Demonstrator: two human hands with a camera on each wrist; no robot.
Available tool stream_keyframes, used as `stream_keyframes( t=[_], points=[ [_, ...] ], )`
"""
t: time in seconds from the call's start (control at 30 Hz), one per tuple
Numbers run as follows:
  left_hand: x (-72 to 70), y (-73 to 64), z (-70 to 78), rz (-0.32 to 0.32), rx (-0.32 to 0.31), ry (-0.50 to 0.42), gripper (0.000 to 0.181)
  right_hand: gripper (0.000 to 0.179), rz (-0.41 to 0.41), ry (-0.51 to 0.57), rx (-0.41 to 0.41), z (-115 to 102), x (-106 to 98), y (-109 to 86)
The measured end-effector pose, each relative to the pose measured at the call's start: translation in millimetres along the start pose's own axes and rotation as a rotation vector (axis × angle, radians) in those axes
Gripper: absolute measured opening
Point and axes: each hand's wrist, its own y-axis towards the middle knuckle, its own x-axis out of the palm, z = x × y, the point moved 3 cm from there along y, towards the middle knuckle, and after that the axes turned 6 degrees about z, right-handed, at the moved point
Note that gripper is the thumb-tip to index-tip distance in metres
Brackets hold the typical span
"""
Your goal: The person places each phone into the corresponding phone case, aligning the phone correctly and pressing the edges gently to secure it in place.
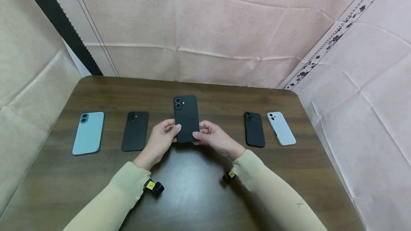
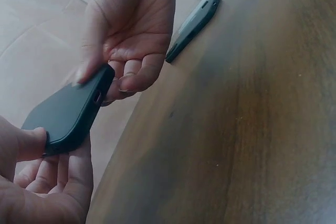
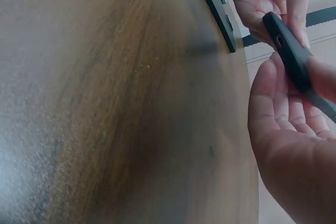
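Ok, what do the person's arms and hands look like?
Left hand and right hand: bare, no gloves. Left sleeve and right sleeve: long, pale yellow-green, turned paler toward the forearm by the light, perhaps. Small black-and-yellow units at both wrists: left unit, right unit. Right sleeve carries a thin, dark, X-like mark. No cables visible.

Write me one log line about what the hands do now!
left hand: grips black phone | right hand: grips same phone | phone: camera side toward head view, raised off table | far left: light-blue phone
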Motion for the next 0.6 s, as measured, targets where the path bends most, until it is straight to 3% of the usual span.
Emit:
stream_keyframes(
  t=[0.27, 0.6],
  points=[
    [3.5, -2.7, -2.4, -0.03, 0.002, 0.046, 0.041, 0.027, 0.147, 0.06, -0.008, -6.1, -4.3, -0.6],
    [4.8, -4.8, -2.9, -0.062, 0.022, 0.056, 0.043, 0.023, 0.177, 0.033, -0.004, -7.4, -5.1, 0.0]
  ],
)
